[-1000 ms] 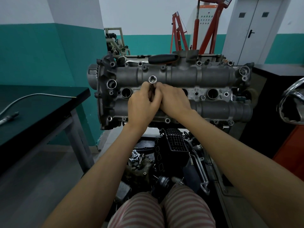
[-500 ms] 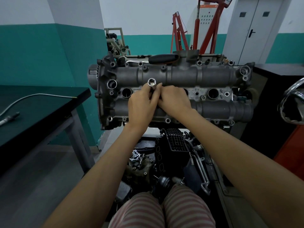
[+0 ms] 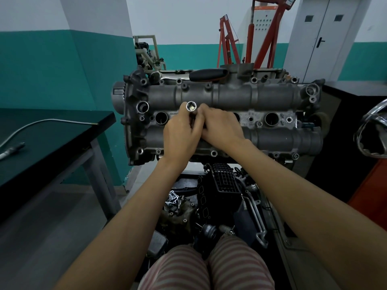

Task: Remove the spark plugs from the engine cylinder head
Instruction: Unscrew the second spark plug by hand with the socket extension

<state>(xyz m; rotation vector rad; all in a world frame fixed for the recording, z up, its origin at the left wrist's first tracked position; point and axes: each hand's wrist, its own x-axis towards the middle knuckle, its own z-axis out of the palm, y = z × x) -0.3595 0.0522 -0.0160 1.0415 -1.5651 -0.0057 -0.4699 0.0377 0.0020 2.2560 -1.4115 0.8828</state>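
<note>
Two hands meet at the middle of the engine cylinder head (image 3: 230, 97), and both are clamped on the same tool. The left hand (image 3: 180, 137) wraps its curled fingers round a long socket (image 3: 191, 107), whose open chrome mouth tilts up toward the camera with something pale glinting inside; whether that is a spark plug, I cannot tell. The right hand (image 3: 222, 126) presses in just beside it, fingers curled against the lower part of the socket shaft, knuckles touching the left hand's.

Along the head's central strip, one plug well (image 3: 161, 118) gapes open to the left of the hands and another well (image 3: 271, 119) to the right; a third peeks out just past the right hand's knuckles. The hole beneath the hands is hidden.

A black-handled tool (image 3: 207, 74) lies along the head's far edge. To the left, a dark table (image 3: 62, 130) carries a thin curved metal tube (image 3: 41, 124) and a small grey probe-like piece (image 3: 11, 150). A red engine hoist (image 3: 251, 36) stands behind. Below, loose engine parts (image 3: 226, 181) crowd the floor in front of the person's striped trousers (image 3: 205, 266).
</note>
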